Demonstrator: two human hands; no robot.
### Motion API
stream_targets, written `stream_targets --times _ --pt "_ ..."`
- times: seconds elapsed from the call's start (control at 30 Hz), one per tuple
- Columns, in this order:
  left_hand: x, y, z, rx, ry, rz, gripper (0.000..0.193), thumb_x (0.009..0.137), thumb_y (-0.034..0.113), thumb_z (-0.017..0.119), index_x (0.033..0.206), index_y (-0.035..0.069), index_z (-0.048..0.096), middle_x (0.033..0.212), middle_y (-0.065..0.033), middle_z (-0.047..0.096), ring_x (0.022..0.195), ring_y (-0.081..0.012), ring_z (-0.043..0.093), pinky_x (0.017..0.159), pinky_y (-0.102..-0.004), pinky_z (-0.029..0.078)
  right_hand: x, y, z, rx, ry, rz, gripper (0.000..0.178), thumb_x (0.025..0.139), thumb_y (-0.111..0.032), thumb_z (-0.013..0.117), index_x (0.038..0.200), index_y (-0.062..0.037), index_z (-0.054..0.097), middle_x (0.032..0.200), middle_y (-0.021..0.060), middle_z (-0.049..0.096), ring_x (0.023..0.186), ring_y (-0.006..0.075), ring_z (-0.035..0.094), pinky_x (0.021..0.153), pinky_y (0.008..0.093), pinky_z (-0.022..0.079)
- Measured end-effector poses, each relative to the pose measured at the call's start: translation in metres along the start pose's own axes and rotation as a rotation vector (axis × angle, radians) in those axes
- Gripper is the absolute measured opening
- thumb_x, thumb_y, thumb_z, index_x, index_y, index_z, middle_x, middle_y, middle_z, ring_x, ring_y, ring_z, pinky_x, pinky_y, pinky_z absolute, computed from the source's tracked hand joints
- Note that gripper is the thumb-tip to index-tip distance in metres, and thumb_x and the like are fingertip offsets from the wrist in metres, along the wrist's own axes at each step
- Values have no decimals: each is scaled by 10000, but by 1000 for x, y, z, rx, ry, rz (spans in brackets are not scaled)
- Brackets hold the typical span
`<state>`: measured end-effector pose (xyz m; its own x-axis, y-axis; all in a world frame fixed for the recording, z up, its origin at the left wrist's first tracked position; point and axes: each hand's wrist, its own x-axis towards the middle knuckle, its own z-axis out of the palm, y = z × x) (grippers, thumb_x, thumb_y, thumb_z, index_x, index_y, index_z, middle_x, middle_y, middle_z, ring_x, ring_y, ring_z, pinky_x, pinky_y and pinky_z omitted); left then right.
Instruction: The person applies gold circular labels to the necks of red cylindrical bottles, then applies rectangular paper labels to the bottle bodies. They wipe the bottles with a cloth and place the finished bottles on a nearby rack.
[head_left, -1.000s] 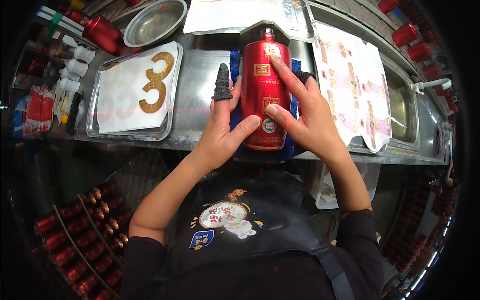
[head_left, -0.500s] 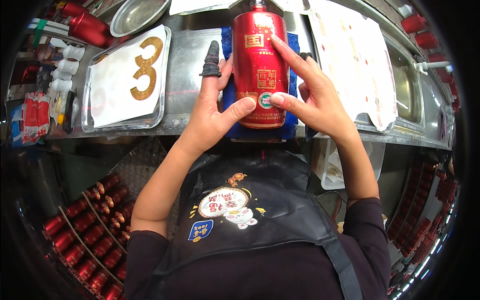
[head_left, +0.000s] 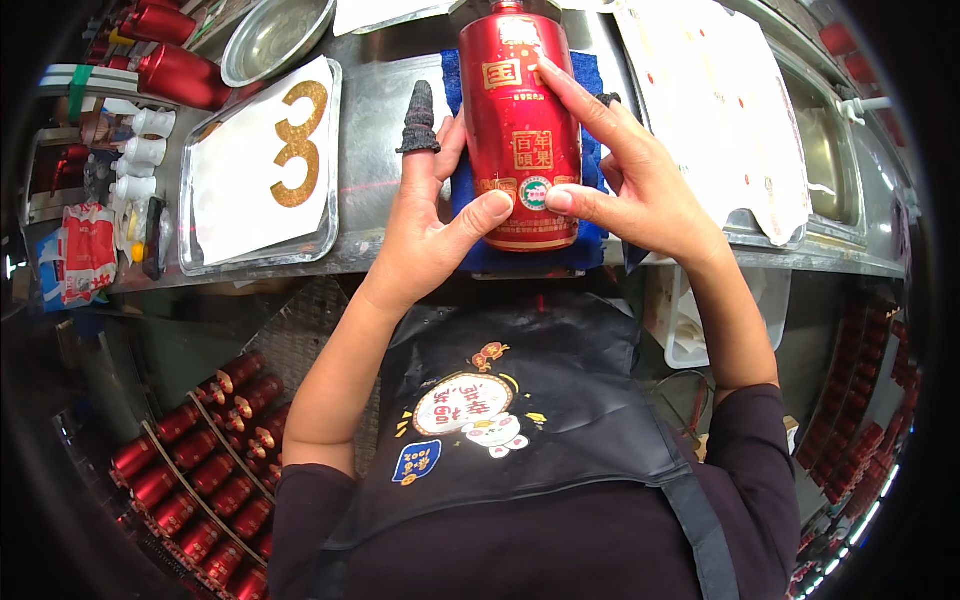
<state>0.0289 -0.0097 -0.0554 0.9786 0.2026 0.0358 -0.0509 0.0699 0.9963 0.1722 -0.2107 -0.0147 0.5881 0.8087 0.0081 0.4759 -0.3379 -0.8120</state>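
Observation:
A glossy red bottle (head_left: 512,112) with gold print lies on a blue cloth (head_left: 589,85), its neck pointing away from me. My left hand (head_left: 425,220) is at its left side, thumb pressed on the lower edge and the back fingers tucked against it. A black knitted sleeve (head_left: 419,130) covers the left index finger, which points up, off the bottle. My right hand (head_left: 640,195) grips the right side. Its index finger rests on the upper front, and its thumb touches the edge of a round green-and-white sticker (head_left: 534,191). Another black sleeve partly shows behind the right hand.
To the left is a clear tray (head_left: 332,160) holding white paper with a gold glittery curved shape. A metal bowl (head_left: 240,62) stands behind it. White printed sheets (head_left: 715,120) lie to the right, before a sink (head_left: 852,165). Red bottles (head_left: 205,490) fill racks below the bench.
Both hands keep the same hold on the bottle. The whole view has shifted slightly, and the bottle lies a little higher in it, its neck now nearly out of view.

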Motion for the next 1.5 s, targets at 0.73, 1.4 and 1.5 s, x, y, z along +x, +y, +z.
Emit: stream_targets --times 0.73,1.4,1.5 --pt "-5 -3 -2 60 58 -31 906 951 346 719 1549 -64 175 1616 -269 289 1541 -348 201 1234 -454 152 -10 5 0 364 54 19 867 877 -321 784 1603 -205 325 1525 113 454 584 7 373 510 188 366" --pt "10 31 -3 804 -65 337 811 954 412 646 1599 107 263 1639 -115 331 1537 -384 206 1169 -660 -41 5 -25 -10 -114 42 6 778 862 -445 731 1558 -273 430 836 121 428 743 251 421 699 350 389" --pt "10 31 -3 803 -68 334 818 954 413 647 1602 102 257 1641 -115 329 1539 -382 200 1169 -659 -40 3 -26 -10 -102 45 13 778 861 -435 734 1560 -301 422 833 101 394 719 236 426 683 340 381"
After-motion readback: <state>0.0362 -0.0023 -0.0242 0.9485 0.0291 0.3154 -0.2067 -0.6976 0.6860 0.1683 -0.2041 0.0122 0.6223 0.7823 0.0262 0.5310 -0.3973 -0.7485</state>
